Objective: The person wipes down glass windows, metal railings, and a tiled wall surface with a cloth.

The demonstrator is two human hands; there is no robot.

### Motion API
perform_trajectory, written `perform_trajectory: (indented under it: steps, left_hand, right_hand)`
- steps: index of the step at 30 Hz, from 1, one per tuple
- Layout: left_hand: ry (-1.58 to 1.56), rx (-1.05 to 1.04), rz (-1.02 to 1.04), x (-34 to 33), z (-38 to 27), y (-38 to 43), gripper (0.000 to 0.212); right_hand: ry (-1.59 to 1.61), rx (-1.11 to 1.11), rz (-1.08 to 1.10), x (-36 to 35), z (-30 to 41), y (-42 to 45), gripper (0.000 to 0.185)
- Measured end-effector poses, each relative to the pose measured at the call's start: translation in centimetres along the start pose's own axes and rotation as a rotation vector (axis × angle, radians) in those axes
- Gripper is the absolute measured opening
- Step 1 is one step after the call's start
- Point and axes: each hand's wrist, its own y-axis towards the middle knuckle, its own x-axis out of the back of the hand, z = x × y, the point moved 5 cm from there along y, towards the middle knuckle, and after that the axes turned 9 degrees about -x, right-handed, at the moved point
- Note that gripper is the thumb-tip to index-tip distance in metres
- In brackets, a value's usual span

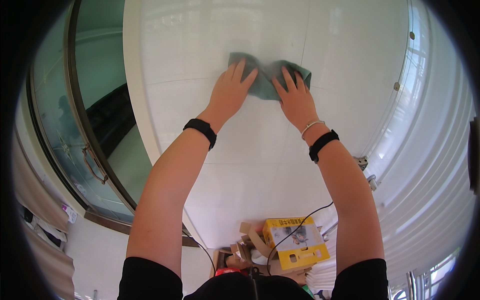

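A green cloth [264, 85] lies spread against the glossy white tiled wall [247, 138], bunched in the middle between the hands. My left hand [231, 88] holds the cloth's left part to the tiles with its palm down and fingers spread. On the right part, my right hand [296, 98] presses in the same way, fingers apart. Both arms are stretched out. A black band [201, 131] is on the left wrist; a black band [324, 145] and a pale bracelet [312, 127] are on the right.
To the left is a sliding glass door [60, 123] with a metal handle [92, 165]. A white curtain [431, 150] hangs on the right. Below are a yellow printed carton [296, 240], open cardboard boxes [258, 242] and a black cable [296, 228]. Beige curtains [52, 247] hang at lower left.
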Motion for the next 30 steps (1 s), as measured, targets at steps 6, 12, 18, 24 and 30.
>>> perform_trajectory:
  steps: [6,12,18,24,30]
  left_hand:
    - [0.05,-0.067,0.07,0.9,0.7,-1.9,0.054]
    - [0.207,0.037,-0.021,1.7,6.7,4.4,0.058]
    - [0.196,0.113,0.098,2.4,8.5,6.2,0.06]
    - [0.241,-0.019,0.057,1.9,5.7,0.4,0.061]
    - [0.13,-0.158,0.107,3.4,4.2,-4.5,0.05]
  right_hand:
    - [-0.084,0.081,0.006,0.4,-1.2,-1.2,0.051]
    - [-0.175,-0.05,-0.006,3.0,-1.9,7.8,0.047]
    - [-0.013,-0.237,0.024,4.3,1.7,11.8,0.046]
    - [-0.222,0.016,-0.3,1.6,3.4,4.5,0.047]
    - [-0.023,0.022,-0.111,-1.1,3.9,-0.3,0.044]
